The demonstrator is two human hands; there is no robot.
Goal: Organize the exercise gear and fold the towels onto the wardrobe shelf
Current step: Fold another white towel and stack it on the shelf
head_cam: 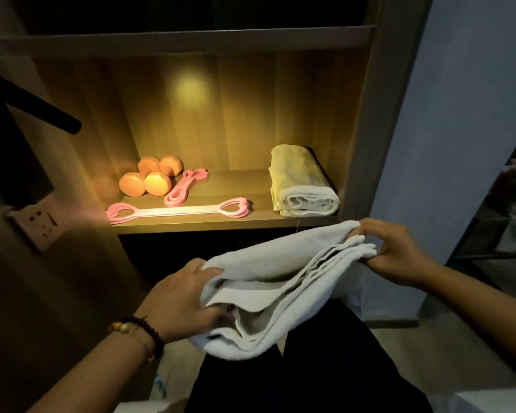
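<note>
I hold a white towel (268, 281), folded into several layers, in the air in front of the wardrobe shelf (221, 223). My left hand (182, 296) grips its near left end, thumb on top and fingers under the layers. My right hand (399, 251) pinches the stacked edges at its far right end. On the lit shelf lie two orange dumbbells (149, 180) at the left, a short pink resistance band (185, 186) beside them, and a long pink band (179, 211) along the front edge. A folded towel (301, 183) lies at the shelf's right.
A wall socket (38, 223) sits on the panel at the left, below a dark rod (42, 110). The wardrobe's side panel (370, 129) borders the shelf on the right. A dark rack (501, 219) stands at the far right. My dark trousers (295, 383) fill the bottom.
</note>
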